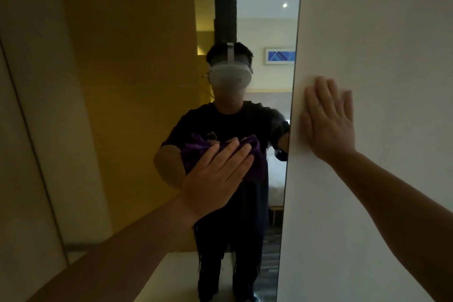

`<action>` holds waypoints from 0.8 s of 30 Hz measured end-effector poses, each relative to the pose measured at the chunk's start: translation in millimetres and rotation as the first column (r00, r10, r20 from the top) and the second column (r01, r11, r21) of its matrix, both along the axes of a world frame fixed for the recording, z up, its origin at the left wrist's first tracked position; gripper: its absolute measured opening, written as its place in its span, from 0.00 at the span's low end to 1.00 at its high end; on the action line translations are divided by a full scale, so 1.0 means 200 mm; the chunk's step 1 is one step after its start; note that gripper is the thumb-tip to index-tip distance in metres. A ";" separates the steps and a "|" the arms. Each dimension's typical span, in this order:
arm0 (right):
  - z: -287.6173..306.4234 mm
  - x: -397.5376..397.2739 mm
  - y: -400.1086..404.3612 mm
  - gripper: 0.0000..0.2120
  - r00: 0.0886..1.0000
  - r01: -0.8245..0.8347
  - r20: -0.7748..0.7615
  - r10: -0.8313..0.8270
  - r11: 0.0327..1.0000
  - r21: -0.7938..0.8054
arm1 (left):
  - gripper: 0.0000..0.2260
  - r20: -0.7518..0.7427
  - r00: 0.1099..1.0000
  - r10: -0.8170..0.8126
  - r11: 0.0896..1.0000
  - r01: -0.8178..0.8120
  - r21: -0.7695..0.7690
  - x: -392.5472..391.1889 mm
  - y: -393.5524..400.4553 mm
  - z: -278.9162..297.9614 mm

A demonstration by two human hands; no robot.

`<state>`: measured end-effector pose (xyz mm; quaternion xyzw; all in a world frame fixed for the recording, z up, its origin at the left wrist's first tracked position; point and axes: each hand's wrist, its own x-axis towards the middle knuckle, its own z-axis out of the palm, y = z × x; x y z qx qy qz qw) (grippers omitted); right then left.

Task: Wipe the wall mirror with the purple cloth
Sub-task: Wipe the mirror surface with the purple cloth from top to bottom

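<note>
dim room's wall mirror [147, 81] is facing; left hand [215, 176], fingers flat together, is pressing purple cloth [255, 164] beneath, right hand [328, 120] spread on wall [380, 32].

Wall mirror [267, 7], being wiped, dim room.
Left hand [215, 176] presses purple cloth [255, 169] flat against glass, fingers straight; right hand [328, 117] rests open-palmed on white wall [380, 32] beside mirror's edge.

Dim room, plain white wall [382, 32] on the right, yellow panel [127, 81] on the left, dark vertical post [225, 0], ceiling spotlight [284, 5], framed blue picture [279, 56], white bed [277, 174]
</note>
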<state>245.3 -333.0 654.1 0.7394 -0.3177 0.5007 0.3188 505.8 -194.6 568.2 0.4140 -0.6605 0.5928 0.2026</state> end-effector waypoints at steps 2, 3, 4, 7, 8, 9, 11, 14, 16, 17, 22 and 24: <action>0.00 -0.02 0.00 0.27 0.999 0.037 -0.030 -0.035 0.998 0.044 | 0.23 0.000 1.000 -0.018 1.000 0.018 -0.004 0.02 0.00 -0.07; 0.00 -0.03 0.00 0.27 0.998 0.053 -0.049 -0.050 0.996 0.069 | 0.22 -0.003 1.000 -0.022 1.000 0.022 -0.004 0.03 0.00 -0.08; 0.00 -0.03 0.01 0.28 0.996 0.069 -0.061 -0.064 0.994 0.087 | 0.21 -0.010 1.000 -0.027 1.000 0.027 0.001 0.03 0.01 -0.08; 0.01 -0.02 0.01 0.28 0.990 0.116 -0.093 -0.106 0.987 0.111 | 0.17 -0.046 0.998 -0.044 0.999 0.045 0.016 -0.01 0.04 -0.04; 0.01 -0.02 0.01 0.28 0.988 0.125 -0.102 -0.113 0.986 0.115 | 0.16 -0.057 0.997 -0.060 0.998 0.062 0.017 -0.03 0.04 0.00; 0.01 -0.03 0.01 0.28 0.987 0.129 -0.110 -0.116 0.985 0.116 | 0.16 -0.072 0.994 -0.079 0.997 0.080 0.012 -0.05 0.04 0.04; 0.01 -0.04 0.01 0.28 0.986 0.131 -0.123 -0.116 0.984 0.118 | 0.17 -0.126 0.983 -0.133 0.991 0.128 -0.045 -0.09 0.03 0.20; 0.01 -0.04 0.00 0.28 0.983 0.135 -0.138 -0.118 0.984 0.119 | 0.19 -0.196 0.959 -0.204 0.977 0.186 -0.107 -0.19 -0.02 0.55; 0.01 -0.04 0.00 0.28 0.984 0.133 -0.139 -0.116 0.984 0.123 | 0.19 -0.220 0.956 -0.196 0.975 0.166 -0.150 -0.26 -0.07 0.82; 0.01 -0.04 -0.01 0.28 0.984 0.128 -0.136 -0.111 0.985 0.119 | 0.20 -0.223 0.959 -0.174 0.975 0.137 -0.173 -0.29 -0.10 0.95; -0.02 -0.03 -0.05 0.28 0.988 0.106 -0.121 -0.100 0.993 0.047 | 0.21 -0.173 0.984 -0.044 0.987 0.015 -0.163 -0.38 -0.21 1.33; -0.02 -0.03 -0.06 0.28 0.986 0.122 -0.121 -0.117 0.992 0.031 | 0.24 -0.178 0.984 -0.005 0.991 -0.020 -0.135 -0.41 -0.20 1.31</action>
